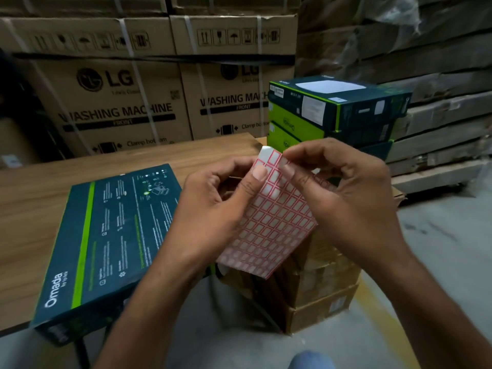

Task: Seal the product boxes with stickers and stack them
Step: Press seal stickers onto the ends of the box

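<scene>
Pinching the sticker sheet (274, 222) are left fingers (259, 173) and right fingers (289, 170) (Omada box (106, 235) alongside).

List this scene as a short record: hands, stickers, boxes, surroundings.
left hand: holds the sticker sheet, thumb pressed on its face
right hand: pinches the sheet's top corner
sticker sheet: grid of red-bordered labels, held tilted in the air
product box: lies flat on the wooden table, left of the hands, untouched
box stack: product boxes piled behind the hands, to the right
background: washing machine cartons behind the table
</scene>
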Available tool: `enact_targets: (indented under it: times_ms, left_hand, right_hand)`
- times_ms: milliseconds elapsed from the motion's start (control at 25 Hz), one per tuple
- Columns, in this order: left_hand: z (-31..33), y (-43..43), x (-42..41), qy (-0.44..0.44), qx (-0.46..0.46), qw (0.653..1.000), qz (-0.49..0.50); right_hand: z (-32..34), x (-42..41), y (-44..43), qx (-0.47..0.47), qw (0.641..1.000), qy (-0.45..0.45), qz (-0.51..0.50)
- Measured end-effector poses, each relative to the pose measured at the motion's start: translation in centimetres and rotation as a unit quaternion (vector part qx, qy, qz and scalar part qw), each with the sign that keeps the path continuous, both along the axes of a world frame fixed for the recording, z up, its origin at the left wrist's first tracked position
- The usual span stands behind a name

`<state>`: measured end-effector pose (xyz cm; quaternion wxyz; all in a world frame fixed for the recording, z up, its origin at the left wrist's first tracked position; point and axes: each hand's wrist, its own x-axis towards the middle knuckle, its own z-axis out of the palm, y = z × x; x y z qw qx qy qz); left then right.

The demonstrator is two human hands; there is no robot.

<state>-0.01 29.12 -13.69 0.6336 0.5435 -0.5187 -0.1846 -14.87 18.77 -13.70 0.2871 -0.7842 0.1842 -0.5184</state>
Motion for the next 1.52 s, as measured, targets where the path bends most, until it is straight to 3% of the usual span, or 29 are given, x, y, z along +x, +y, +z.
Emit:
enact_targets:
  times_ms: [120,320,840,1240,1520]
  left_hand:
    - [0.0,0.3,0.1,-0.003,-0.006,1.000,0.015]
    - [-0.2,0.4,0.3,0.014,-0.003,1.000,0.025]
    - [0.0,0.7,0.4,-0.010,-0.026,0.998,0.057]
    - [0.0,1.0,0.2,-0.128,-0.034,0.984,0.117]
    - [0.5,1.3,-0.2,-0.161,-0.031,0.977,0.137]
  right_hand:
    - [-0.2,0.1,0.1,-0.036,0.999,0.010,-0.017]
    - [-0.9,0.4,-0.5,-0.173,0.980,0.027,-0.099]
    - [-0.4,0.7,-0.5,-0.228,0.966,0.071,-0.101]
    - [0.1,0.3,-0.3,-0.280,0.943,0.129,-0.128]
    - [0.2,0.4,0.1,-0.296,0.936,0.127,-0.141]
